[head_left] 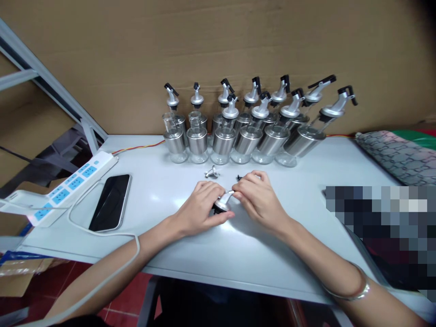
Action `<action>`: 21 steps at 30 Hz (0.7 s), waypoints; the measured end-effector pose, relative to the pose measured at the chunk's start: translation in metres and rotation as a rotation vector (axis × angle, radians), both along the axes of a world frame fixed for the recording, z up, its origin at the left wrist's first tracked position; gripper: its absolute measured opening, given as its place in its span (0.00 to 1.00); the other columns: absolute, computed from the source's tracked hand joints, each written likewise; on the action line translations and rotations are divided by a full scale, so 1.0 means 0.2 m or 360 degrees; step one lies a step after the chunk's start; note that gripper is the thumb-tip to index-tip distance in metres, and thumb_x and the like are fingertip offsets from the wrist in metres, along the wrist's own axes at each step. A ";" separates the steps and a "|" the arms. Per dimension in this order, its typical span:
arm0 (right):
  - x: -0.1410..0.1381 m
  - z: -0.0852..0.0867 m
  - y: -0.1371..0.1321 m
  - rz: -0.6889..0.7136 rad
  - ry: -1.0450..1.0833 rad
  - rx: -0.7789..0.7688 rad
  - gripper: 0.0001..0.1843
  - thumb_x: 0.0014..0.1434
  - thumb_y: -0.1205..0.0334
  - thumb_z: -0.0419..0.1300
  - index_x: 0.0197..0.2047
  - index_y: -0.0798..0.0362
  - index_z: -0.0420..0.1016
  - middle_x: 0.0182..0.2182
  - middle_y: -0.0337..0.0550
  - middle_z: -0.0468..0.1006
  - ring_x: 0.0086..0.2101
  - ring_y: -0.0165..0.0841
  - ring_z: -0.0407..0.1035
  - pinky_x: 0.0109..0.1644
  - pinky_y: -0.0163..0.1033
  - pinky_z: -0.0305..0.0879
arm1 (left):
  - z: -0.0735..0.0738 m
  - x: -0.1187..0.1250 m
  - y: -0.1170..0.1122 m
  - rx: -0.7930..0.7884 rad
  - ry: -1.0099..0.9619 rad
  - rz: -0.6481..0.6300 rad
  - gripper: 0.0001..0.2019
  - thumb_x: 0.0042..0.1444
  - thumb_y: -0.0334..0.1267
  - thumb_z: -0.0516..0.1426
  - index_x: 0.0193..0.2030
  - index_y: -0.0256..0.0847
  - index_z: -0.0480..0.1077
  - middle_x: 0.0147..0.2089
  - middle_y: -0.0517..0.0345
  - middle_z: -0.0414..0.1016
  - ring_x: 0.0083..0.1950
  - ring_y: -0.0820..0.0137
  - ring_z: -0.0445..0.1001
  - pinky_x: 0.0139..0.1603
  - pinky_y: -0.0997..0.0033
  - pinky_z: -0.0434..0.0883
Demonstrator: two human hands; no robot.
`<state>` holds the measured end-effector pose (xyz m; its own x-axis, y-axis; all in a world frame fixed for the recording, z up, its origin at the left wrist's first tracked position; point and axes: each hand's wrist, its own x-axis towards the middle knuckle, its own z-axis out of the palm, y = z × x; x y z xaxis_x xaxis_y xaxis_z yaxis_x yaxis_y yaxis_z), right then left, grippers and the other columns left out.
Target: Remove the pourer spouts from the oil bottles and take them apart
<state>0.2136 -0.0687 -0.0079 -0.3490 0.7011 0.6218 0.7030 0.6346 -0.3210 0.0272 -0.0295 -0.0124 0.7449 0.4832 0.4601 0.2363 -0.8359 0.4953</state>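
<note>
We see the left hand [200, 206] closed around a silver pourer cap with a black stopper and flared base [223, 202], while the right hand [257, 197] has its fingertips bunched at the spout's tip; we cannot tell what they pinch. The cap is tilted, over the middle of the pale table [204, 259]. Just beyond lie a second silver pourer [213, 172] and a small black piece [239, 177]. Toward the back edge we count twelve steel-sleeved glass bottles [223, 141], two uncapped at the front left. Near the left edge are a black-screened phone [111, 202] and a white power strip [75, 186]; a white cable [119, 234] crosses the left forearm. A pixelated dark object [381, 240] occupies the right edge.
</note>
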 end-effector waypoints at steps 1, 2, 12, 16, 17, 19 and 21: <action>0.00 0.00 0.00 -0.0056 0.0016 -0.0026 0.13 0.68 0.62 0.45 0.32 0.52 0.64 0.24 0.37 0.70 0.29 0.32 0.61 0.44 0.43 0.51 | 0.00 0.00 0.00 0.0011 0.0017 0.0015 0.18 0.64 0.53 0.45 0.38 0.38 0.60 0.36 0.53 0.69 0.39 0.67 0.66 0.44 0.65 0.61; -0.01 0.00 -0.01 -0.0099 0.0048 -0.0061 0.14 0.68 0.61 0.45 0.31 0.52 0.64 0.24 0.37 0.70 0.29 0.32 0.61 0.43 0.44 0.50 | 0.00 0.00 0.00 0.0030 0.0031 0.0036 0.18 0.64 0.53 0.45 0.38 0.38 0.60 0.37 0.53 0.70 0.39 0.67 0.67 0.45 0.65 0.61; -0.04 0.02 -0.03 -0.0209 0.0309 -0.0355 0.20 0.69 0.57 0.43 0.26 0.53 0.61 0.20 0.33 0.64 0.26 0.29 0.59 0.38 0.40 0.48 | -0.01 0.00 0.02 0.0313 0.0042 0.0184 0.16 0.63 0.50 0.50 0.42 0.38 0.62 0.42 0.52 0.74 0.43 0.66 0.70 0.48 0.62 0.57; -0.03 0.03 -0.03 -0.0164 0.0411 -0.0465 0.20 0.68 0.56 0.44 0.25 0.52 0.59 0.20 0.35 0.64 0.25 0.30 0.59 0.35 0.38 0.50 | -0.02 -0.01 0.02 0.0311 0.0011 0.0237 0.14 0.61 0.47 0.53 0.46 0.39 0.62 0.44 0.52 0.73 0.46 0.66 0.71 0.49 0.62 0.59; -0.03 0.03 -0.03 -0.0127 0.0429 -0.0470 0.19 0.68 0.57 0.45 0.25 0.52 0.59 0.20 0.35 0.64 0.25 0.30 0.59 0.34 0.38 0.51 | -0.02 -0.01 0.02 0.0277 0.0006 0.0233 0.13 0.61 0.45 0.54 0.47 0.39 0.61 0.45 0.52 0.72 0.47 0.65 0.70 0.50 0.63 0.59; -0.03 0.03 -0.03 -0.0052 0.0413 -0.0441 0.16 0.66 0.61 0.47 0.26 0.52 0.60 0.20 0.34 0.64 0.25 0.30 0.59 0.34 0.38 0.52 | -0.01 -0.01 0.02 0.0207 -0.0007 0.0200 0.12 0.61 0.38 0.54 0.50 0.39 0.60 0.47 0.51 0.71 0.50 0.65 0.69 0.50 0.63 0.61; -0.03 0.02 -0.03 -0.0010 0.0350 -0.0377 0.13 0.64 0.64 0.48 0.27 0.52 0.60 0.20 0.34 0.64 0.24 0.29 0.59 0.36 0.39 0.53 | -0.01 -0.01 0.01 0.0157 -0.0031 0.0147 0.11 0.59 0.31 0.52 0.49 0.39 0.59 0.47 0.50 0.69 0.50 0.65 0.69 0.50 0.64 0.63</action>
<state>0.2072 -0.0744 -0.0029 -0.2195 0.8370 0.5012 0.6043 0.5200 -0.6037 0.0251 -0.0268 -0.0145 0.6898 0.5011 0.5226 0.3057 -0.8559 0.4171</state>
